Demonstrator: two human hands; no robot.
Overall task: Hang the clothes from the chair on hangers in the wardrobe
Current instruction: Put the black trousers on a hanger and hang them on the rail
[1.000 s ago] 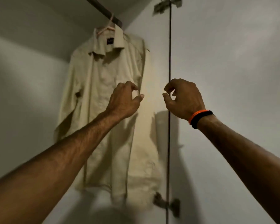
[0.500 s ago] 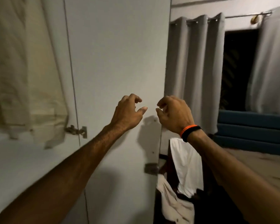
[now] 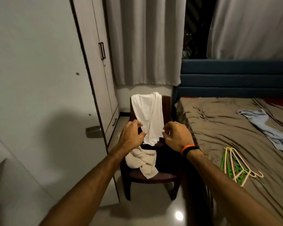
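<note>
While both arms reach forward over the chair [image 3: 147, 176], left hand [image 3: 131, 136] and right hand [image 3: 176, 137] hang in the air with fingers loosely curled, holding nothing, well short of a fist. Between them, a small gap, seen against the white garment [image 3: 147, 115] draped over the chair's back. No plain contact between either hand and that cloth; whether the left thumb tip brushes it cannot be told. On the right wrist, an orange and black band [image 3: 189, 149].

On the seat, a crumpled cream garment [image 3: 143, 162] at the left, one corner hanging over the front edge, and something black [image 3: 167, 159] beside it at the right, too dark to make out. Dark brown plastic chair, standing on a glossy floor [image 3: 153, 209] between the wardrobe [image 3: 95, 79] on the left and the bed [image 3: 219, 128] on the right.

Nearest wardrobe door swung open toward the camera, a metal latch [image 3: 93, 131] at its edge; farther doors closed, with dark handles. On the bed's brown sheet, a bundle of hangers [image 3: 235, 167], green and pale pink, hooks pointing right, near the bed's near side. Farther back on the sheet, a light blue garment [image 3: 266, 129], spread out flat. Behind, grey curtains [image 3: 147, 41] and a blue headboard [image 3: 235, 79].
</note>
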